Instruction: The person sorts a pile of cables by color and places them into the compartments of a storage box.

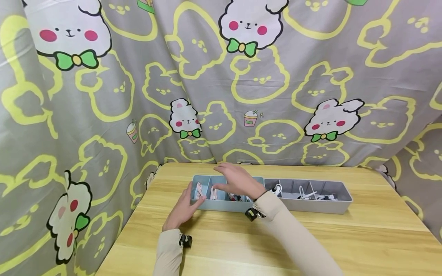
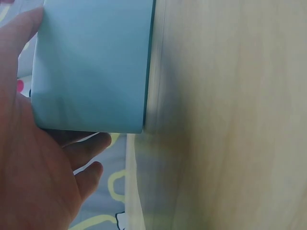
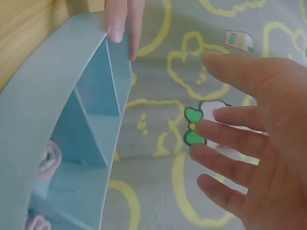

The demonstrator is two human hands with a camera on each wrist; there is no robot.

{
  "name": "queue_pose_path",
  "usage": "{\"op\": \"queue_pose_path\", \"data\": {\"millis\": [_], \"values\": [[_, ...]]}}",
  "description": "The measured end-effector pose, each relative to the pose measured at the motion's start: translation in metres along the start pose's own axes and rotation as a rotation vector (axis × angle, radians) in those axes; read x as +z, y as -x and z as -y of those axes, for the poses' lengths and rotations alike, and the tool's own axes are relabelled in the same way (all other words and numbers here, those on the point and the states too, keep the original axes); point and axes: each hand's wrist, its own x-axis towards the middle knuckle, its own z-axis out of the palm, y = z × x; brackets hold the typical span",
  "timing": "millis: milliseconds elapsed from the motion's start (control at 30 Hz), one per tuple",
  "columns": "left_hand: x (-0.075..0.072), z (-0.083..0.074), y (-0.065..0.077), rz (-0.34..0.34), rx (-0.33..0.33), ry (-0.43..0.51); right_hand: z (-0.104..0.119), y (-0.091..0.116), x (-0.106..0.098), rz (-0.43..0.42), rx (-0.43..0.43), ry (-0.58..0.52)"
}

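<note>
A light-blue divided storage box (image 1: 224, 206) stands on the table with coiled cables in its compartments. My left hand (image 1: 183, 211) holds its left end, thumb at the front rim and fingers along the short side. In the left wrist view, that hand (image 2: 33, 158) wraps round the end of the box (image 2: 91, 67). Above the box, my right hand (image 1: 241, 182) hovers empty, fingers spread and partly covering the middle compartments. The right wrist view shows this hand (image 3: 254, 143) apart from the box. A pale pink coiled cable (image 1: 199, 189) lies in the leftmost compartment, another cable (image 1: 214, 193) beside it.
A grey divided box (image 1: 314, 207) adjoins the blue one on the right, holding white cables (image 1: 305, 194) in several compartments. Both stand near the back of the wooden table (image 1: 221, 237). A patterned curtain (image 1: 214, 84) hangs behind and along the sides.
</note>
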Motion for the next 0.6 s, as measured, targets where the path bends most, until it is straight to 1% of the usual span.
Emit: {"op": "queue_pose_path", "data": {"millis": [100,267,467,600], "values": [[-0.001,0.001,-0.001,-0.002,-0.015,0.001,-0.006,0.013,-0.004,-0.020,0.020,-0.022],[-0.001,0.002,0.001,-0.021,-0.012,-0.020,-0.015,0.036,-0.012,-0.082,0.044,-0.036],[-0.001,0.002,0.000,-0.049,0.012,-0.064,-0.027,0.066,-0.022,-0.144,0.100,-0.059],[-0.002,0.003,-0.001,-0.086,0.028,-0.088,-0.034,0.083,-0.028,-0.186,0.141,-0.074]]}}
